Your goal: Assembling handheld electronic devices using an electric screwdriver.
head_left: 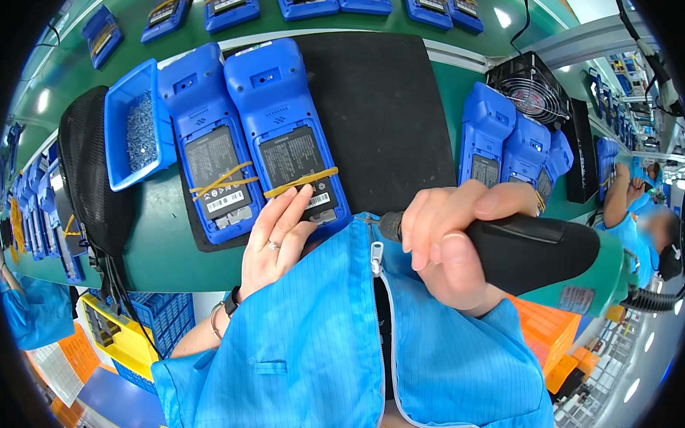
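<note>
My right hand (454,244) is wrapped around a green and black electric screwdriver (541,251), its tip pointing left toward the lower right corner of a blue handheld terminal (275,98). Whether the tip touches the terminal I cannot tell. With its fingers on the battery and yellow rubber band (302,182), my left hand (278,230) holds that terminal's lower end; its thumb is partly hidden. The terminal lies back side up on a black mat (384,110). Close on its left lies a second blue terminal (199,103), also banded across its battery.
Left of the terminals stands a blue tray (115,130) of small screws, beside a black mesh bag (91,167). More terminals (487,128) stand on the right near a fan (531,100). Others line the far edge. Co-workers sit on both sides.
</note>
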The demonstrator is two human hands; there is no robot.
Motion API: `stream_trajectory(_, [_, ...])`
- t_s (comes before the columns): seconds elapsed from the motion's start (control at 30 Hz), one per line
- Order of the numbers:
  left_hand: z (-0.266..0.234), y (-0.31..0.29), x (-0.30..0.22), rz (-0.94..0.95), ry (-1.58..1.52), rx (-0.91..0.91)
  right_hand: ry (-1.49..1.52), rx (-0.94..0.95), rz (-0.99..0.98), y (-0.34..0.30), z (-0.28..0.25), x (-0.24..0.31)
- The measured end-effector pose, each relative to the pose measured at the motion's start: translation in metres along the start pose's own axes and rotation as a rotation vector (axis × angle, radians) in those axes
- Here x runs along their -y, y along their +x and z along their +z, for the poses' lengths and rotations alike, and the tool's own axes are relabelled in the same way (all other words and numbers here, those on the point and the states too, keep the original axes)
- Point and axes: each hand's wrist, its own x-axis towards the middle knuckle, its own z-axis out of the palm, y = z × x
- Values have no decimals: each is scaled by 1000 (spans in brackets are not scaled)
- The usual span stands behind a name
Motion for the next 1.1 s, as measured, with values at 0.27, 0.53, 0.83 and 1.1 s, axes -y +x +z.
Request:
stream_trajectory(0.27, [-11,-3,-16,189,49,23,-16,1,-7,-11,-6,-7])
stream_trajectory(0.53, [-6,-12,-3,423,-104,260,-118,-4,40,-14,-2,-8])
stream_trajectory(0.83, [-10,-14,-4,296,-38,90,-289,132,60,-9,-6,-12])
stream_trajectory(1.1, [1,-8,3,6,301,-48,-77,-78,113,-7,17,-15])
